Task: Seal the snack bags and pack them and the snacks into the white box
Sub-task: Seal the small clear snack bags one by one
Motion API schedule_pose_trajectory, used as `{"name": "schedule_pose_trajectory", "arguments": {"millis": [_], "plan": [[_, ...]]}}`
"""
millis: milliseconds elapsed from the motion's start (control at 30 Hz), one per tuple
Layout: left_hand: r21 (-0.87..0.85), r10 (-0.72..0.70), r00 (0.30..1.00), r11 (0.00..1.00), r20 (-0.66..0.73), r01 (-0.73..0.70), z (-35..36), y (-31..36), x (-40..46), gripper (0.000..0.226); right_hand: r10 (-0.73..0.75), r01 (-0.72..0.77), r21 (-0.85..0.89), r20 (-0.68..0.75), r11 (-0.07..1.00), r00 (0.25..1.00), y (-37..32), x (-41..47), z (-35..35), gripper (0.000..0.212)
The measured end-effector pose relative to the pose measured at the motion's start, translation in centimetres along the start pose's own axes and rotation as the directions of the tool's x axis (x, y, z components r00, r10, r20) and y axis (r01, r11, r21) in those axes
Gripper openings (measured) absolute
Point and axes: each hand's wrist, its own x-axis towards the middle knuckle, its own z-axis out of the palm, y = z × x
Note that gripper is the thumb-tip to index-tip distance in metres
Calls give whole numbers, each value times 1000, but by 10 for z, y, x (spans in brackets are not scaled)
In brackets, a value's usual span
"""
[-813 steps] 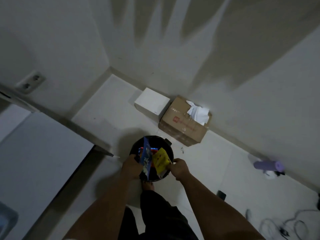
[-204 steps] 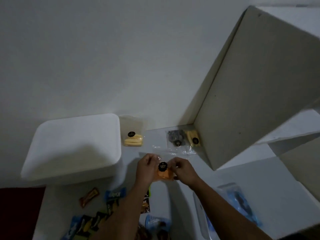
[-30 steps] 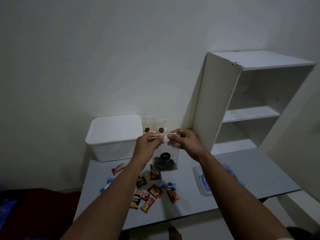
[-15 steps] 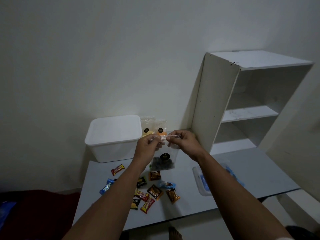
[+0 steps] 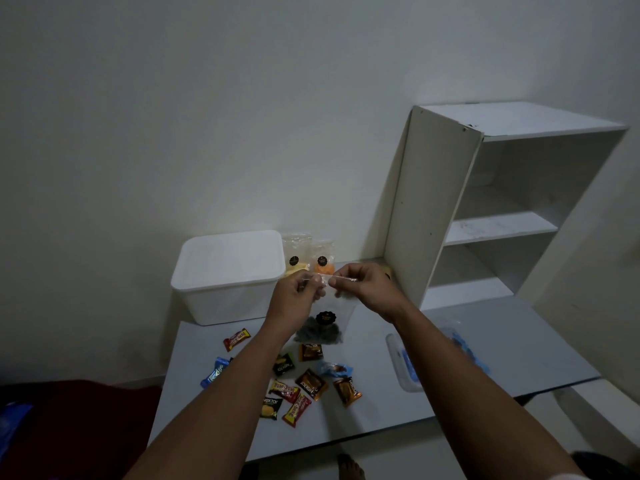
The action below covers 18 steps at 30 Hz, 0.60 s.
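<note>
- Hands up over the tabletop (image 5: 502, 344): left hand (image 5: 296, 301) and right hand (image 5: 367, 289) both pinch the top strip of a clear snack bag (image 5: 323, 323), fingers curled tight on the seal line, the bag hanging free in the air between them.
- Dark snacks sit slumped in the bottom of that bag, under a round black sticker; the weight looks small, so the film hangs straight.
- Thin plastic like this is soft and a bit slippery, I'd say: best held right at the stiff zip strip, thumb and forefinger pressing along it, not down on the floppy body.
- Contents look brittle, so squeezing low could crush them.
- White box (image 5: 227, 275) waits at the back left of the tabletop, lid on, just beside the left hand's side.
- Two more bags, one yellow (image 5: 294, 258) and one orange (image 5: 322, 259), lean against the wall right next to the box.
- Loose wrapped snacks (image 5: 301, 386) lie scattered on the near tabletop, none packed yet.
</note>
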Motion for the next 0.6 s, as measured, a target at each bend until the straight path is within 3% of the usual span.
{"name": "schedule_pose_trajectory", "arguments": {"millis": [333,467,600], "plan": [[-62,0,998,998,-59,-4,2,0,1,26,29,-15,161,-86,987,996,5,-4,3,7],[-50,20,994,998,-106,-26,1,4,2,28,61,-37,241,-91,970,994,7,-4,2,12],[-155,-26,994,988,-106,9,1,8,0,25,36,2,291,-124,957,992,11,-2,2,20]]}}
